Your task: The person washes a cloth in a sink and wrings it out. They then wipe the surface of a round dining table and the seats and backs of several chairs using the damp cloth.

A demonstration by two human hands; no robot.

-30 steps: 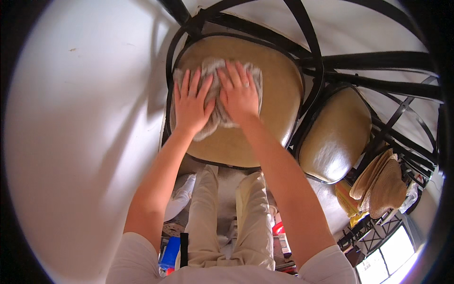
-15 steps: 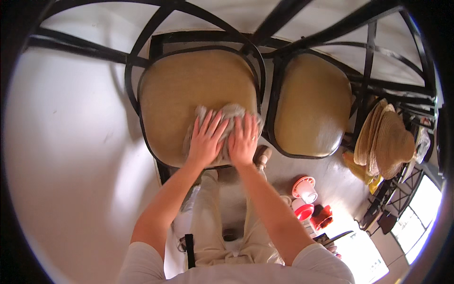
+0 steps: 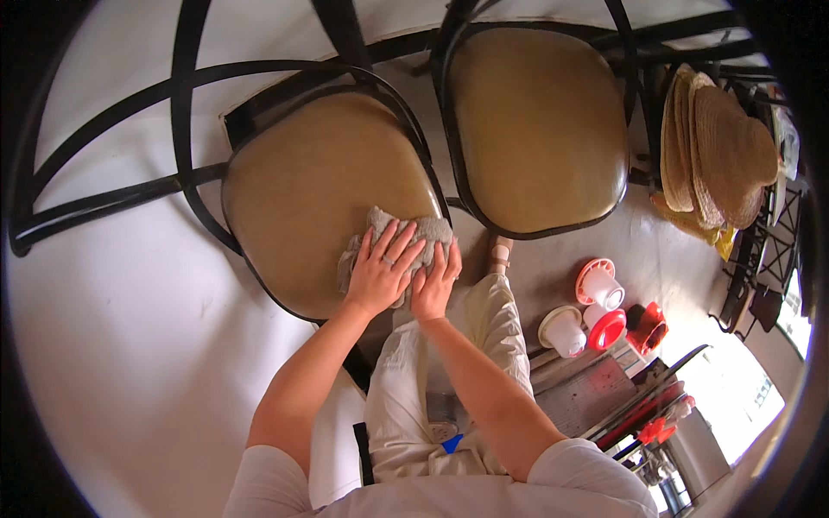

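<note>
A crumpled grey-beige cloth [image 3: 432, 228] lies near the front right edge of a tan padded chair seat [image 3: 319, 164] with a black rim. My left hand [image 3: 380, 274] presses on top of it, fingers spread and stretched out, a ring on one finger. Close beside it, my right hand [image 3: 434, 283] has its fingers bent over the cloth's right edge. Part of the cloth is hidden under both hands.
To the right stands a second tan-seated chair [image 3: 540, 129]; black curved frames [image 3: 186, 112] rise beyond the seats. Stacked straw hats [image 3: 721, 155] are at far right. Red and white plastic containers [image 3: 602, 285] sit on the floor near my leg. A white wall [image 3: 129, 328] is on the left.
The view has turned, so the chairs appear tilted and shifted left. My hands stay on the cloth; my right hand's fingers are more bent and sit closer to its edge.
</note>
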